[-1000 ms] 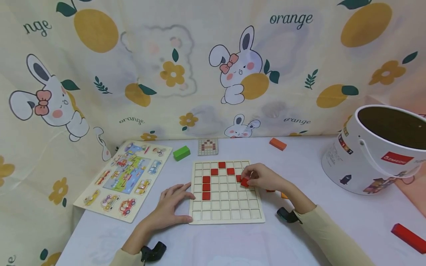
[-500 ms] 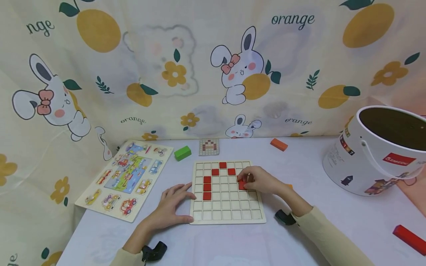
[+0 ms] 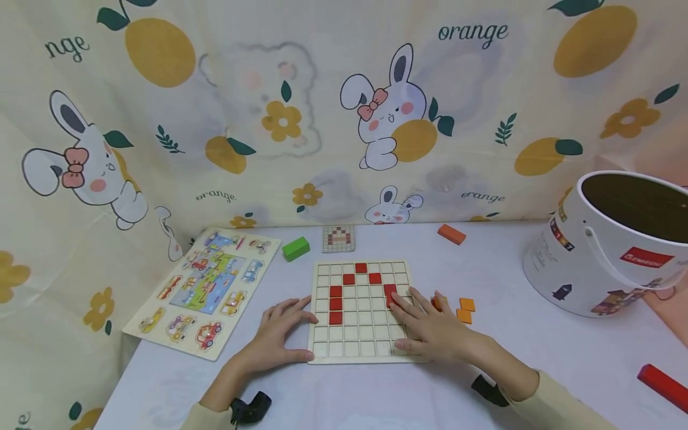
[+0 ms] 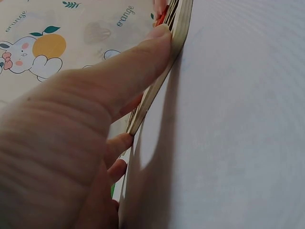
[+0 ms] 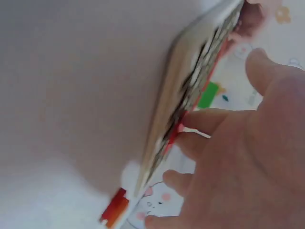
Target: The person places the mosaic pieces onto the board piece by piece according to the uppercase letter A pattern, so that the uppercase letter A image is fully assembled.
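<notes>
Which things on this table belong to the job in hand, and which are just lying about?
In hand: grid board, red tiles, orange tiles, pattern card, left hand, right hand.
Lying about: vehicle puzzle, green block, orange block, bucket, red bar.

The right hand (image 3: 430, 331) covers the grid board (image 3: 359, 349)'s near right squares, and the right wrist view is blurred

1. Grid board (image 3: 361, 334): pale wood, square cells, lying flat on the tabletop.
2. Red tiles (image 3: 334, 304): eight seated in cells across the board's upper half, forming an arch outline.
3. Orange tiles (image 3: 465, 310): loose, just right of the board.
</notes>
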Tool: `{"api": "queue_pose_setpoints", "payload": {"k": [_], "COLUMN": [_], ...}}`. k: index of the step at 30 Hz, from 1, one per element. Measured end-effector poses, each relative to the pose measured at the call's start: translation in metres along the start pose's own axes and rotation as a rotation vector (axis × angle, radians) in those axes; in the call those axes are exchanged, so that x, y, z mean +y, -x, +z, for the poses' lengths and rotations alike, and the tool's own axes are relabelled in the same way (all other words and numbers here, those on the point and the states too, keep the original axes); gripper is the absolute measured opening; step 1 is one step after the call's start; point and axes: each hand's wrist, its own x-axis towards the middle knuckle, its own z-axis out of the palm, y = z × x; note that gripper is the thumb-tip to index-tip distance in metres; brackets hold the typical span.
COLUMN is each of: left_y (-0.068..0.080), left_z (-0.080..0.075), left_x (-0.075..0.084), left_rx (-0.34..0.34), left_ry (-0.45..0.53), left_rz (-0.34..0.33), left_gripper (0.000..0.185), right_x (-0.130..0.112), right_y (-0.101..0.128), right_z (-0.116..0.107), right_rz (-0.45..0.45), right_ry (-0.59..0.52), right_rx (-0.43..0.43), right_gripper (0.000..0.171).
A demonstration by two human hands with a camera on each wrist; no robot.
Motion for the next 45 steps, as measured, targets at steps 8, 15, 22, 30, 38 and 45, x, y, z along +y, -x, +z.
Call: {"api": "queue_pose_setpoints", "payload": {"k": [8, 15, 22, 30, 38, 45], "left_y": [0.002, 0.002, 0.002, 0.002, 0.001, 0.001], "left_z": [0.001, 0.001, -0.002, -0.001, 0.000, 0.001], "left_x": [-0.001, -0.003, -0.002, -0.002, -0.003, -0.002], "left_rx": [0.000, 0.013, 0.017, 0.019, 0.018, 0.012], "left_ry": [0.000, -0.009, -0.003, -0.003, -0.006, 0.002], "left_rz": [-0.004, 0.009, 0.002, 0.009, 0.023, 0.020], "left_gripper": [0.059, 0.058, 0.058, 0.058, 0.057, 0.058], "right_x": [0.016, 0.030, 0.043, 0.062, 0.071, 0.069], "right_y": [0.003, 0.022, 0.034, 0.018, 0.008, 0.012], "right_z": [0.005, 0.004, 0.000, -0.008, -0.007, -0.008], "right_rz": [0.009, 0.047, 0.056, 0.000, 0.044, 0.060], "right_ry": [-0.266, -0.375, -0.317, -0.130, -0.125, -0.105], "right_rx": [-0.005, 0.082, 0.122, 0.293, 0.285, 0.290], "right_gripper": [0.076, 0.077, 0.072, 0.050, 0.039, 0.033]}}
